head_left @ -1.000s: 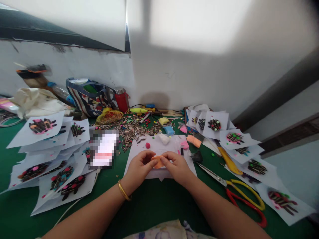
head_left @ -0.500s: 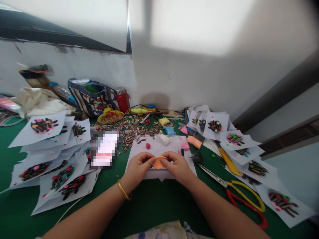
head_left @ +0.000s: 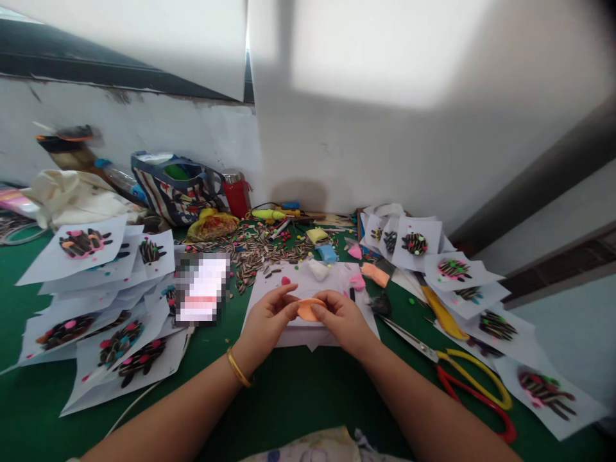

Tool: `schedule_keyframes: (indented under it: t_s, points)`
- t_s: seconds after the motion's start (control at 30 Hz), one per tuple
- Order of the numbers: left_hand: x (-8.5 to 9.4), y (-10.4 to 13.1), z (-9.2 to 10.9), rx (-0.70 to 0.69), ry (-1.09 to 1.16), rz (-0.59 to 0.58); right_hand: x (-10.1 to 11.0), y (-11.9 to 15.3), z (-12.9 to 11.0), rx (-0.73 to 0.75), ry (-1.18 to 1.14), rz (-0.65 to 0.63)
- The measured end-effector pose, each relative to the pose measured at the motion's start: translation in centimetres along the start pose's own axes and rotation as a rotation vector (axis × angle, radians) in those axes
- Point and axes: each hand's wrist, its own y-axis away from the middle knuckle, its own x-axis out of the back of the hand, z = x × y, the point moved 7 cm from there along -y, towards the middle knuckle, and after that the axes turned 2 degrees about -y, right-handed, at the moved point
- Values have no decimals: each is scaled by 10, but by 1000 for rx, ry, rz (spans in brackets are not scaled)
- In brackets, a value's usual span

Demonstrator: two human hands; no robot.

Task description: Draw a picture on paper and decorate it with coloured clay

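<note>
A flattened orange disc of modelling clay [head_left: 310, 310] is held up between my two hands, over white paper [head_left: 308, 337]. My right hand [head_left: 339, 317] pinches its right side, thumb on the near face and fingers behind. At the left edge, my left hand [head_left: 269, 316] grips it between thumb and fingertips, with one finger lifted off. Just beyond the hands, a small pink-red clay ball [head_left: 285, 281] and a white clay lump [head_left: 317, 269] lie on the paper. A pink clay piece [head_left: 357, 281] is near its right edge.
Scissors [head_left: 436, 353] with red and yellow handles lie at the right, beside a yellow-handled tool [head_left: 445, 314]. Paper sheets with seed-and-clay figures [head_left: 120, 340] are stacked left and right. Sunflower seeds [head_left: 255, 253] are scattered behind the paper. A phone [head_left: 202, 289] rests at left.
The orange disc has tilted and shows a wider oval. Fingers of my left hand have lifted and spread a little; my right hand stays nearly still.
</note>
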Motion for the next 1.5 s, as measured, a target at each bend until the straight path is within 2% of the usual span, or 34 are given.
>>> schedule_keyframes:
  t_s: [0.17,0.37,0.5,0.63,0.77,0.93,1.07,1.17,1.33,1.5]
  points:
    - [-4,2,-2,79,1,-39,3,0,1,13,35,25]
    - [-2,3,2,70,81,-12,-3,1,-4,15,101,-16]
    - [-8,4,0,87,98,-80,0,2,-4,20,64,12]
    - [-7,4,1,48,20,-75,-1,1,-2,15,122,-12]
    - [-3,2,2,3,49,-35,-2,2,-5,25,101,-13]
    - [-4,2,0,13,-60,-62,-7,3,-7,25,172,-52]
    - [0,2,5,-55,-85,-8,-8,2,-7,31,193,-72]
    - [-2,2,7,-89,-151,-31,-11,3,-6,35,209,-110]
    - [-2,2,1,-75,-142,-28,-3,2,-8,39,165,-17]
    - [-5,3,3,-104,-205,-53,-5,2,-8,52,204,-51]
